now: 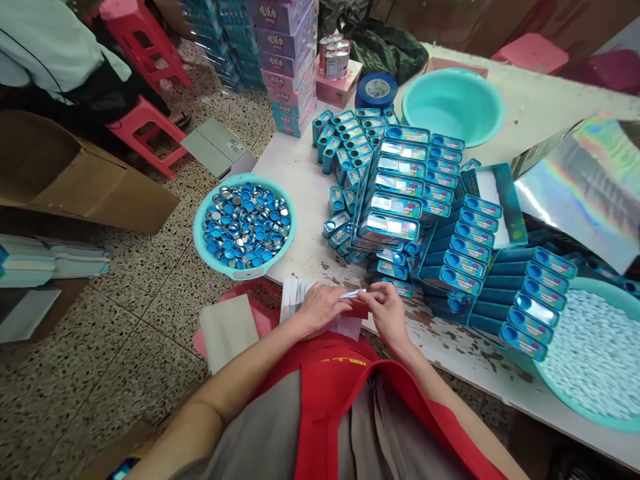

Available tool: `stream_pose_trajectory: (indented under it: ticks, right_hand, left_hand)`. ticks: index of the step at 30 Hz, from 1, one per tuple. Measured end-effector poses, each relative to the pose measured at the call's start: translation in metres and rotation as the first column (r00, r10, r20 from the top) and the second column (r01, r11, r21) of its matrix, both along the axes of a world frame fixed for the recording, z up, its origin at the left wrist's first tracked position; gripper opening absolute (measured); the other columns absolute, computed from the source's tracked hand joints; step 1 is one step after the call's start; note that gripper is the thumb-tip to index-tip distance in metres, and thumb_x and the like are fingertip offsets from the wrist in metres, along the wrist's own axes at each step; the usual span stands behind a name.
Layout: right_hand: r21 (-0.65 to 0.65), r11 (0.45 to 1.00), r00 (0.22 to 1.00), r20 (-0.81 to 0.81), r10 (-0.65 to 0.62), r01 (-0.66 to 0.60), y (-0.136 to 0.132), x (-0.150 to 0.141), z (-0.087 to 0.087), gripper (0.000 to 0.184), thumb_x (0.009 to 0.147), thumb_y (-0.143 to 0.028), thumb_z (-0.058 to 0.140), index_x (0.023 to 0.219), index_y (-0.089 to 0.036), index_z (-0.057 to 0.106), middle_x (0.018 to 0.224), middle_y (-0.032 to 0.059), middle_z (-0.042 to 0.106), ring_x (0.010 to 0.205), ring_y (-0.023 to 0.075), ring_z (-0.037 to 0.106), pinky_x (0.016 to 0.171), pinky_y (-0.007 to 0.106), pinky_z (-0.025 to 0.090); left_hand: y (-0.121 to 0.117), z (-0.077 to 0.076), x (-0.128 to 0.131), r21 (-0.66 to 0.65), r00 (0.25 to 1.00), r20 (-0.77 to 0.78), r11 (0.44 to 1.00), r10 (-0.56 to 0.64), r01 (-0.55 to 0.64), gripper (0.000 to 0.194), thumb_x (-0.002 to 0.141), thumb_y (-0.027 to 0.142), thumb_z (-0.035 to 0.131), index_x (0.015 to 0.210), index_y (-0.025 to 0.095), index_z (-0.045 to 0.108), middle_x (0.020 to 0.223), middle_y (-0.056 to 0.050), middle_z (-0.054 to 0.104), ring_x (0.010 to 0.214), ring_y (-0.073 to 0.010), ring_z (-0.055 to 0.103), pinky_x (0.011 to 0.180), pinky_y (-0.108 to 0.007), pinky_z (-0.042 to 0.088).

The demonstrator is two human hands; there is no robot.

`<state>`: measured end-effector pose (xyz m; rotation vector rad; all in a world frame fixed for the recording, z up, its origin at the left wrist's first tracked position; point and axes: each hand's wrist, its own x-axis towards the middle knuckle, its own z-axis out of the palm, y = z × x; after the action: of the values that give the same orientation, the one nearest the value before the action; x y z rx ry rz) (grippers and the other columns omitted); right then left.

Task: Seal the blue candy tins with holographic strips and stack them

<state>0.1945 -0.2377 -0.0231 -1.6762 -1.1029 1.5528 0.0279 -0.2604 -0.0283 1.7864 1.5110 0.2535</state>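
Note:
My left hand [323, 307] and my right hand [386, 312] meet at the table's front edge, in front of the red apron [325, 387]. Between their fingertips is a small shiny silver-blue piece [353, 293], pinched from both sides; its exact kind is too small to make out. Beside my left wrist lie several pale flat strips [291, 295], partly covered by the hand. Beyond my right hand stand rows of small blue printed tins [393, 227], stacked closely together, with a rounded recess showing at one end of each.
A turquoise basin [200, 240] of blue and silver caps stands left. Another basin [547, 373] at right holds many pale small pieces. A third basin [453, 107], blue tape [376, 90] and stacked boxes [287, 73] are behind. A seated person [55, 53] and red stools [150, 133] are at left.

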Motion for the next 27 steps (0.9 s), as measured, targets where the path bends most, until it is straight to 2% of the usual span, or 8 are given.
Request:
stream_pose_trajectory:
  ticks: [4, 7, 12, 17, 19, 22, 24, 27]
  right_hand:
    - [0.312, 0.916, 0.942, 0.295, 0.157, -0.251, 0.003, 0.002, -0.001, 0.043, 0.067, -0.055, 0.071, 0.091, -0.021, 0.063, 0.092, 0.0075, 0.065, 0.091, 0.0238, 0.058, 0.081, 0.04, 0.046]
    - [0.345, 0.837, 0.887, 0.341, 0.311, -0.426, 0.003, 0.001, -0.003, 0.036, 0.073, -0.052, 0.067, 0.094, -0.022, 0.067, 0.094, 0.0077, 0.064, 0.092, 0.0234, 0.057, 0.083, 0.041, 0.045]
    - [0.226, 0.957, 0.952, 0.284, 0.113, -0.181, -0.001, -0.003, -0.01, 0.047, 0.067, -0.058, 0.07, 0.09, -0.017, 0.063, 0.089, 0.008, 0.063, 0.08, 0.021, 0.057, 0.069, 0.035, 0.047]
    - [0.013, 0.981, 0.98, -0.043, 0.196, -0.196, 0.001, -0.004, -0.022, 0.049, 0.061, -0.065, 0.069, 0.07, -0.019, 0.055, 0.065, 0.0006, 0.06, 0.061, 0.0157, 0.054, 0.062, 0.029, 0.043]
    - [0.026, 0.983, 0.982, -0.033, 0.183, -0.183, 0.004, 0.0, -0.027, 0.048, 0.06, -0.063, 0.071, 0.068, -0.019, 0.054, 0.061, -0.0014, 0.058, 0.058, 0.0139, 0.051, 0.059, 0.027, 0.041]
    - [0.063, 0.978, 0.98, 0.038, 0.195, -0.197, 0.004, 0.011, -0.034, 0.045, 0.063, -0.062, 0.069, 0.064, -0.02, 0.053, 0.055, -0.0037, 0.052, 0.053, 0.0115, 0.044, 0.055, 0.025, 0.036]
    - [0.077, 0.976, 0.978, 0.047, 0.203, -0.206, 0.003, 0.016, -0.038, 0.045, 0.064, -0.062, 0.068, 0.063, -0.02, 0.053, 0.055, -0.0033, 0.053, 0.053, 0.0118, 0.044, 0.055, 0.025, 0.037]
    - [0.06, 0.978, 0.979, 0.032, 0.2, -0.201, 0.0, 0.022, -0.043, 0.044, 0.066, -0.063, 0.067, 0.065, -0.02, 0.055, 0.058, -0.0011, 0.058, 0.055, 0.0137, 0.049, 0.057, 0.027, 0.04]
  left_hand:
    - [-0.002, 0.016, -0.01, -0.031, 1.0, -0.011, 0.999, 0.02, -0.02, 0.027, 0.089, 0.038, 0.05, 0.104, 0.024, 0.067, 0.089, -0.006, 0.071, 0.085, -0.0229, 0.065, 0.073, -0.029, 0.042]
    - [-0.002, 0.019, -0.011, -0.009, 1.0, -0.015, 1.0, 0.015, -0.015, 0.028, 0.089, 0.042, 0.05, 0.101, 0.023, 0.068, 0.09, -0.006, 0.071, 0.084, -0.0227, 0.065, 0.072, -0.029, 0.04]
    - [-0.002, 0.007, 0.0, 0.045, 0.992, -0.079, 0.994, 0.102, -0.098, 0.022, 0.089, 0.034, 0.052, 0.095, 0.019, 0.067, 0.091, -0.009, 0.07, 0.087, -0.0234, 0.064, 0.079, -0.032, 0.041]
    - [-0.017, -0.012, -0.007, 0.19, 0.993, 0.023, 0.975, 0.112, -0.114, 0.029, 0.083, 0.04, 0.06, 0.104, 0.02, 0.065, 0.106, -0.01, 0.068, 0.107, -0.0257, 0.058, 0.097, -0.041, 0.038]
    - [-0.035, -0.026, -0.026, 0.241, 0.917, 0.044, 0.887, 0.395, -0.394, 0.046, 0.077, 0.044, 0.066, 0.116, 0.02, 0.06, 0.124, -0.012, 0.06, 0.121, -0.0279, 0.049, 0.104, -0.044, 0.033]
    - [-0.062, -0.054, -0.057, 0.07, 0.566, -0.015, 0.566, 0.824, -0.821, 0.052, 0.078, 0.042, 0.063, 0.12, 0.014, 0.054, 0.126, -0.018, 0.057, 0.12, -0.0288, 0.05, 0.101, -0.044, 0.037]
    - [-0.073, -0.071, -0.069, -0.177, 0.437, 0.01, 0.432, 0.899, -0.884, 0.048, 0.076, 0.039, 0.063, 0.116, 0.013, 0.055, 0.114, -0.016, 0.063, 0.107, -0.0253, 0.058, 0.091, -0.039, 0.045]
    - [-0.075, -0.083, -0.069, -0.358, 0.37, 0.138, 0.395, 0.919, -0.846, 0.032, 0.071, 0.037, 0.065, 0.095, 0.015, 0.061, 0.089, -0.007, 0.067, 0.085, -0.0188, 0.063, 0.077, -0.03, 0.048]
